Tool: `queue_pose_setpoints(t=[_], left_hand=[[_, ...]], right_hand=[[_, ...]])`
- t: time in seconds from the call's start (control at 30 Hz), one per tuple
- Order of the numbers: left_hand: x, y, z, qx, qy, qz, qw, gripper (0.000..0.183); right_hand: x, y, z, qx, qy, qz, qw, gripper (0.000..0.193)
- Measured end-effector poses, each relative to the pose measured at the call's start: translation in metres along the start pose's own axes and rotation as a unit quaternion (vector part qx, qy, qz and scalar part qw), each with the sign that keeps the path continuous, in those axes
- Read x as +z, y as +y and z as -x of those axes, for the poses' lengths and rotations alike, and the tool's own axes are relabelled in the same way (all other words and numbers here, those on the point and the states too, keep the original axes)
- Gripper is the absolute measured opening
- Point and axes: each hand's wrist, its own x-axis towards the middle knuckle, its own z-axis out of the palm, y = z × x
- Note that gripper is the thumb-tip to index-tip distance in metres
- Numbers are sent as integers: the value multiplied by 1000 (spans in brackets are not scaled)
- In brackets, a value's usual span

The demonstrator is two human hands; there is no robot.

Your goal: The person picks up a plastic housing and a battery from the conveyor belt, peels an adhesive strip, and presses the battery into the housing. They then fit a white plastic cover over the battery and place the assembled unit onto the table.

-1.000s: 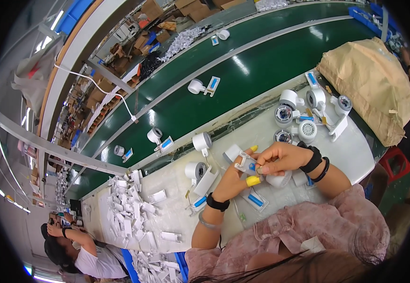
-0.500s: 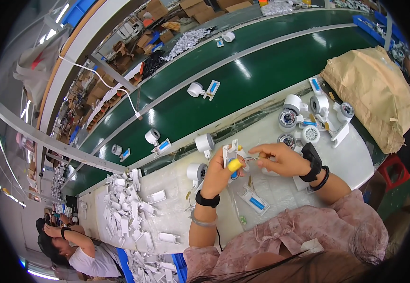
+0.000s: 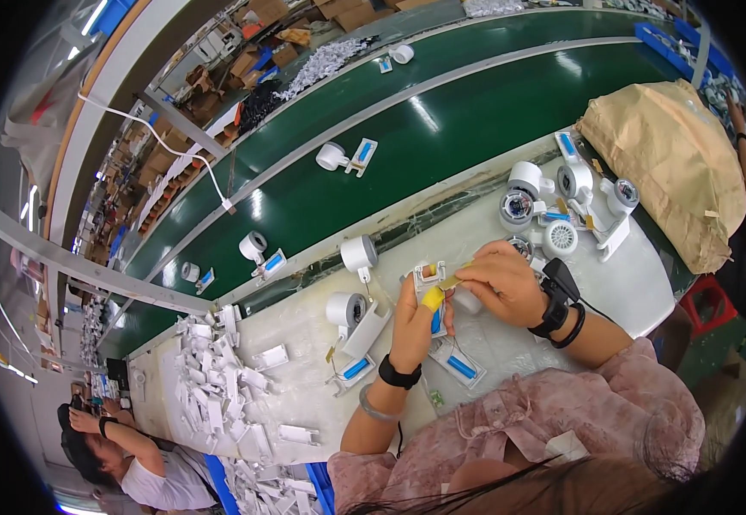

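Note:
My left hand (image 3: 411, 333), a yellow cover (image 3: 433, 298) on its thumb, is closed around a white plastic housing (image 3: 425, 276) with a blue cylindrical cell (image 3: 436, 321) beside the fingers. Against the top of that housing, my right hand (image 3: 503, 281) pinches a small yellowish strip (image 3: 453, 281). Below the hands lies another white housing with a blue cell (image 3: 461, 366) and thin wires. Left of my left wrist rest a round white lamp head (image 3: 346, 309), an open white housing (image 3: 368, 329) and one more blue-celled piece (image 3: 355, 369).
Loose white housings (image 3: 223, 369) are heaped at left, above a blue bin (image 3: 321, 481) of more. Several round lamp heads (image 3: 561, 239) cluster at right beside a brown paper sack (image 3: 669, 163). Beyond runs a green conveyor (image 3: 459, 146) carrying lamp units. A co-worker (image 3: 132, 455) sits at lower left.
My right hand has come in closer to the held housing and now pinches the yellowish strip against it. The view has shifted slightly, uncovering the pieces left of my left wrist.

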Motion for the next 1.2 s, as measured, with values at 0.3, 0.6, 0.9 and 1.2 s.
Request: queue_pose_setpoints(t=[0.3,0.6,0.9,1.2], left_hand=[[-2,-10,10,37,-32,-24,999,48],[8,-4,15,46,-39,-48,997,48],[8,-8,15,36,-35,-51,997,45],[8,-12,15,82,-53,-21,995,46]], right_hand=[[1,1,6,-57,-36,-7,998,26],[2,-2,4,-51,-15,-10,999,29],[2,1,4,-60,-16,-1,998,29],[1,-2,1,-44,-34,4,998,26]])
